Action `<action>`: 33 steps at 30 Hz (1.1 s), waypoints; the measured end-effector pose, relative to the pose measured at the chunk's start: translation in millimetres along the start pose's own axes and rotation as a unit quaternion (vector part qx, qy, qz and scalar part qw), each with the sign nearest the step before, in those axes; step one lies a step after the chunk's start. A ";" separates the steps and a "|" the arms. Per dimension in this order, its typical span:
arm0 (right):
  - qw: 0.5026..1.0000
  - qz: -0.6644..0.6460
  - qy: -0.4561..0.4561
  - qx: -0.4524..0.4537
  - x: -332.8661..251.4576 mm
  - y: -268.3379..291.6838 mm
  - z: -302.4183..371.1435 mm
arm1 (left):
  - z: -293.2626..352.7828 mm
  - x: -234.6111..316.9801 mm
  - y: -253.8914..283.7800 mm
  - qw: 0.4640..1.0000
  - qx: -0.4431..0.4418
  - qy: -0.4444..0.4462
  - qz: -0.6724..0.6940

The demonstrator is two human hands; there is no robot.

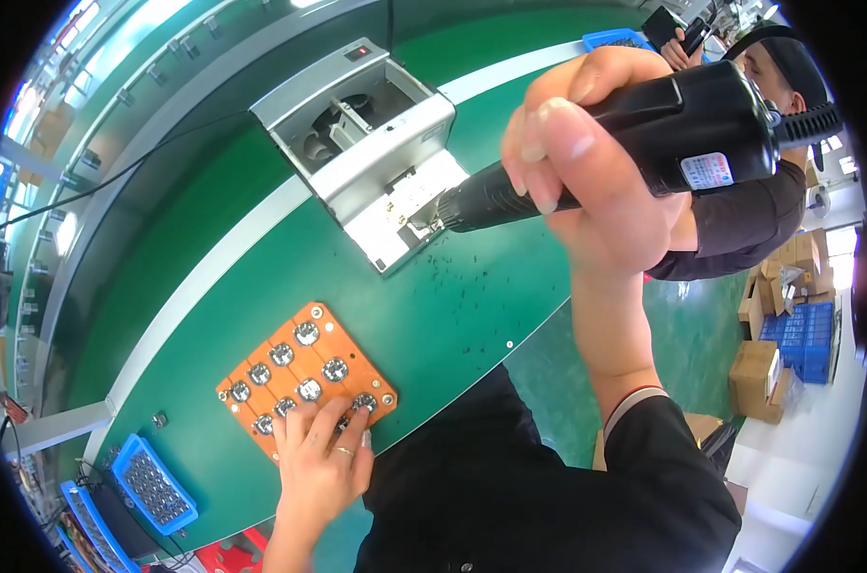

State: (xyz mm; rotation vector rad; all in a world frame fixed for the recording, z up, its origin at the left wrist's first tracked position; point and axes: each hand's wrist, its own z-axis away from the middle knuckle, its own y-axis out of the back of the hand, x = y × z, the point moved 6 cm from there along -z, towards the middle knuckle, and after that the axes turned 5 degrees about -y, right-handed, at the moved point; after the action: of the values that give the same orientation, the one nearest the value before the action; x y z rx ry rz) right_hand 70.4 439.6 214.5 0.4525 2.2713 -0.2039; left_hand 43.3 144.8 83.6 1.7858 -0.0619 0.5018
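Observation:
Raised at the right, my right hand (610, 177) is wrapped round a black electric screwdriver (682, 124). Its narrow end points left and down, over the front ledge of a grey screw feeder (385, 158); whether the tip touches there I cannot tell. Lower down, my left hand (319, 463) lies with fingers spread across the near edge of an orange fixture plate (368, 369). Round silver parts (307, 333) sit in rows on the plate, and my fingertips touch or cover some of the nearest ones. A ring is on one left finger.
Small dark screws (467, 277) lie scattered on the green table (424, 334). A blue tray (153, 485) of round parts stands at the lower left, with a loose part (159, 420) near it. Another person (753, 205) is at the upper right, by another blue tray (617, 38).

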 end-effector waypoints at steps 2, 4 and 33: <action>0.998 0.038 -0.023 0.041 3.2 0.6 1.4 | -0.3 -0.4 0.9 1.000 -0.001 0.005 0.004; 0.998 0.036 -0.027 0.053 5.8 1.0 1.8 | -0.6 -1.2 0.9 1.000 0.000 0.005 0.005; 0.971 -0.143 0.138 0.136 -10.0 35.9 -50.1 | -0.1 -5.9 3.0 0.999 0.013 0.013 0.040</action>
State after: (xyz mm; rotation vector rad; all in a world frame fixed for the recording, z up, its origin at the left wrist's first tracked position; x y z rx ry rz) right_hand 56.1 484.6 255.5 0.3045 2.5905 -0.6393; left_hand 37.0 142.7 84.2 1.8078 -0.1091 0.5851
